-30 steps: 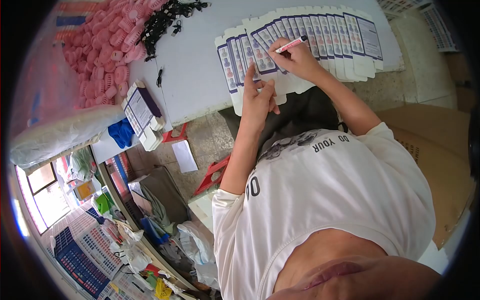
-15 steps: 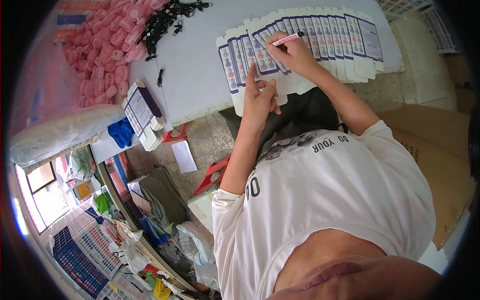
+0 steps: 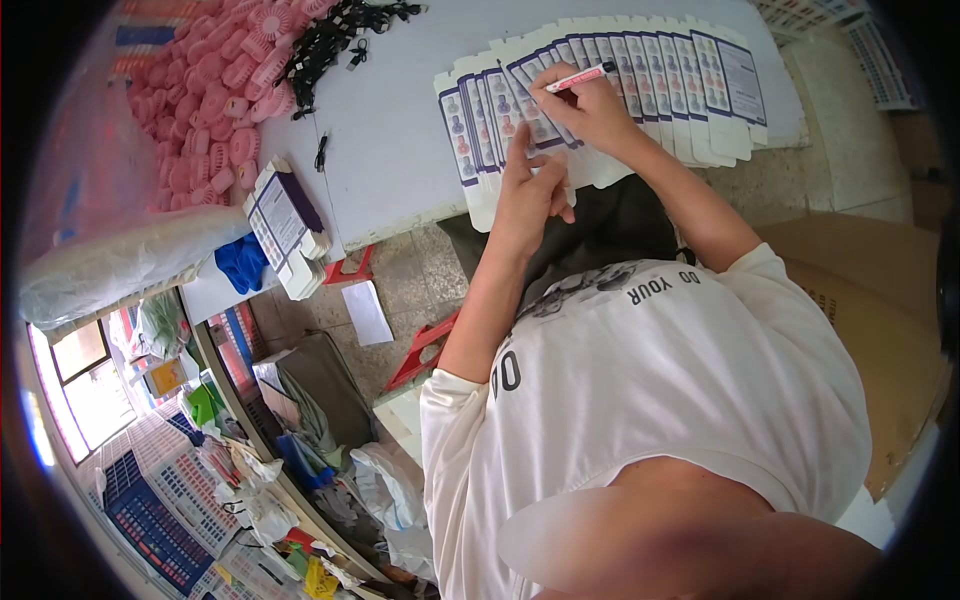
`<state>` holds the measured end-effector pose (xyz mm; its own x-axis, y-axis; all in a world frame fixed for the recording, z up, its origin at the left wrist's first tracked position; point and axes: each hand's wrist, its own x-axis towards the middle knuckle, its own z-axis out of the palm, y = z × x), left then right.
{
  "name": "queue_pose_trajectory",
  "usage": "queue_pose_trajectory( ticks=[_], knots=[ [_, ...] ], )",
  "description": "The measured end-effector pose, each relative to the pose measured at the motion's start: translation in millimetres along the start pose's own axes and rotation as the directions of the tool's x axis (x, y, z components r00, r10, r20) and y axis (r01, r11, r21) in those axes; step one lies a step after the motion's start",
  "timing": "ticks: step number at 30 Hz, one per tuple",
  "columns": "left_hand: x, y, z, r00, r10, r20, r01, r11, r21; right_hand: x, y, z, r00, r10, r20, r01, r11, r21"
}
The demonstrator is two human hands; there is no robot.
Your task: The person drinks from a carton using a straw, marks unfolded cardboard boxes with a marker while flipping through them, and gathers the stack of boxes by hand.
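Flat printed boxes (image 3: 718, 75) with purple edges lie overlapped in a fan along the table's near side. My right hand (image 3: 588, 108) is closed around a white and red marker (image 3: 577, 78) above the left part of the fan; its dark end points up to the right. My left hand (image 3: 533, 185) rests on the lower part of the boxes at the left, index finger stretched out and the other fingers loosely curled. Nothing graspable shows clearly between its fingers.
Pink fans (image 3: 205, 100) are heaped at the table's left, beside black cables (image 3: 335, 40). A stack of folded boxes (image 3: 283, 220) lies at the left table edge near a blue cloth (image 3: 242, 265). Red stools (image 3: 425, 350) stand below; a brown carton (image 3: 870, 330) is at right.
My left hand has shifted slightly to the right over the boxes. My right hand, with the marker, has moved a little left from its earliest position.
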<state>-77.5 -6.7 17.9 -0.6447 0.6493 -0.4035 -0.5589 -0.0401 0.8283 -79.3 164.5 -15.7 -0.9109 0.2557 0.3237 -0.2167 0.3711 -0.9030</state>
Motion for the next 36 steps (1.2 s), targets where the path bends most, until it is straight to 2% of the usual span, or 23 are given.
queue_pose_trajectory(
  ticks=[2, 5, 8, 11, 21, 27, 30, 33, 36],
  knots=[
    [4, -6, 3, 0.997, -0.036, 0.071, 0.039, 0.998, -0.044, 0, 0, 2, 0.998, 0.042, 0.042, -0.042, 0.999, -0.008],
    [3, -8, 7, 0.998, -0.008, 0.058, 0.006, 1.000, 0.030, -1, 4, 5, 0.996, 0.049, 0.073, -0.048, 0.999, -0.014],
    [-4, -4, 1, 0.996, 0.063, -0.058, -0.055, 0.991, 0.126, -1, 4, 6, 0.997, -0.010, 0.071, 0.011, 1.000, -0.011],
    [-12, 5, -6, 0.985, 0.093, -0.144, -0.073, 0.987, 0.140, -1, 7, 8, 0.996, -0.036, 0.078, 0.040, 0.998, -0.053],
    [-11, 0, -20, 0.988, 0.098, -0.116, -0.084, 0.989, 0.118, -3, 11, 11, 0.996, -0.015, 0.090, 0.022, 0.997, -0.076],
    [-10, 3, -19, 0.990, 0.071, -0.126, -0.060, 0.994, 0.087, -3, 4, 8, 0.991, 0.051, 0.121, -0.039, 0.994, -0.100],
    [-10, 5, -18, 0.990, 0.073, -0.123, -0.067, 0.996, 0.057, -3, -2, 7, 0.994, 0.056, 0.095, -0.055, 0.998, -0.014],
    [-8, 9, -15, 0.989, 0.051, -0.141, -0.049, 0.999, 0.016, -2, -3, 7, 0.992, 0.077, 0.099, -0.074, 0.997, -0.040],
    [-5, 15, -14, 0.994, 0.011, -0.106, -0.017, 0.998, -0.057, -1, -2, 10, 0.993, 0.055, 0.105, -0.056, 0.998, 0.009]
  ],
)
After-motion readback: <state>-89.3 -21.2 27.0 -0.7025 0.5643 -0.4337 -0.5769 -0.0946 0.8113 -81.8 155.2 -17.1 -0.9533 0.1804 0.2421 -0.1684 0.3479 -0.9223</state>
